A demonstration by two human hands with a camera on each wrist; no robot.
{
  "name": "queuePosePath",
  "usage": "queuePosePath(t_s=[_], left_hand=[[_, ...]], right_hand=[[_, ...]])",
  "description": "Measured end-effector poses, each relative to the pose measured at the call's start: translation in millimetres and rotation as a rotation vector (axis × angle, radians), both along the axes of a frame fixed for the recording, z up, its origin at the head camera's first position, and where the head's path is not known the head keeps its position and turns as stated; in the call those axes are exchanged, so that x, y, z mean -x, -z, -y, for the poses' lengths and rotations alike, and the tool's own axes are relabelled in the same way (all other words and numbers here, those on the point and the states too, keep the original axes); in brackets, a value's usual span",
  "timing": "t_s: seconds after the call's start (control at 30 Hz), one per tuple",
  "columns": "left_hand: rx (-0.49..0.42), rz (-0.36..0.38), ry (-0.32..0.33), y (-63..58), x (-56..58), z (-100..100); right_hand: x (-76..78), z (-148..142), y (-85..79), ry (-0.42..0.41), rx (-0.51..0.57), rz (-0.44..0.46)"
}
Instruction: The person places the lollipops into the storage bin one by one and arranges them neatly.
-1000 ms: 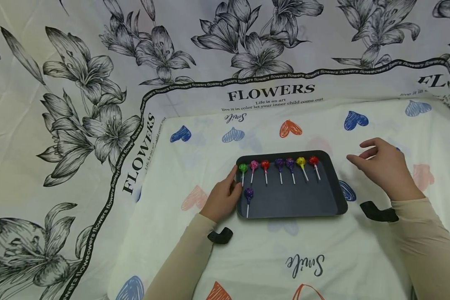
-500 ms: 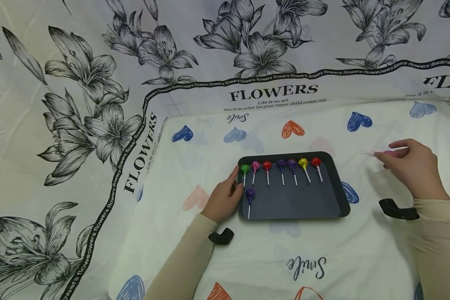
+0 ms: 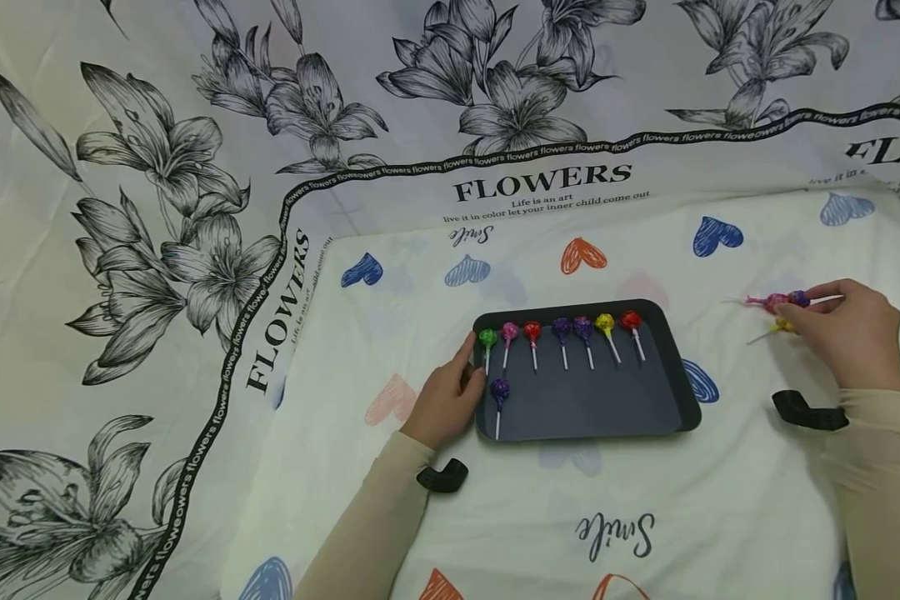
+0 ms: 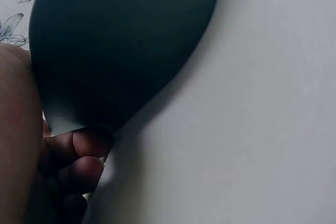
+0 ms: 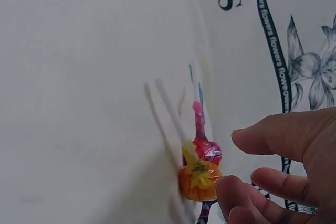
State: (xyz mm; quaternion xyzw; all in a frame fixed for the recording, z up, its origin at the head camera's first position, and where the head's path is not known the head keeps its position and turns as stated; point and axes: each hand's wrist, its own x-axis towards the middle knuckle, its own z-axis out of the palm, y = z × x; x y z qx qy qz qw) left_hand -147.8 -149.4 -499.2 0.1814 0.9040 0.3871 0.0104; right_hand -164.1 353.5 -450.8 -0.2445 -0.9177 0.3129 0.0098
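My left hand point(image 3: 444, 402) grips the left end of a dark grey tray point(image 3: 588, 404), thumb at the rim. In the left wrist view its fingers point(image 4: 88, 174) curl at the tray's edge. Along the tray's far side lie several wrapped lollipops, from green point(image 3: 487, 337) to red point(image 3: 631, 320), sticks toward me. Below the green one is a purple lollipop point(image 3: 499, 389). At the right my right hand point(image 3: 858, 337) hovers over loose lollipops: pink point(image 3: 775, 302), purple point(image 3: 798, 297) and yellow point(image 3: 782, 325). In the right wrist view, thumb and fingers stand apart, fingertips beside the orange-yellow candy point(image 5: 199, 181).
A white cloth point(image 3: 540, 508) with heart prints and lettering covers the surface under the tray. Beyond it hangs or lies a flower-printed cloth point(image 3: 390, 200) with a black lettered border. Black wrist bands point(image 3: 808, 412) sit at both sleeves.
My right hand has moved right, away from the tray, to the loose lollipops, uncovering the pink, purple and yellow ones. The left hand and the tray have stayed in place.
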Motion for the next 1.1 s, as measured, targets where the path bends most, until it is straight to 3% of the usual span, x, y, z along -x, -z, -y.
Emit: queuePosePath(t_s=[0.37,0.73,1.1], left_hand=[[-0.011,0.005,0.004,-0.7,-1.0,0],[-0.004,0.011,0.001,-0.9,0.2,0],[0.004,0.004,-0.001,0.6,0.6,1]], right_hand=[[0.6,-4,16.5,-0.029,-0.013,0.014],[-0.8,-1,19.0,-0.028,-0.003,0.022],[-2.1,5,20.0,-0.025,0.078,0.039]])
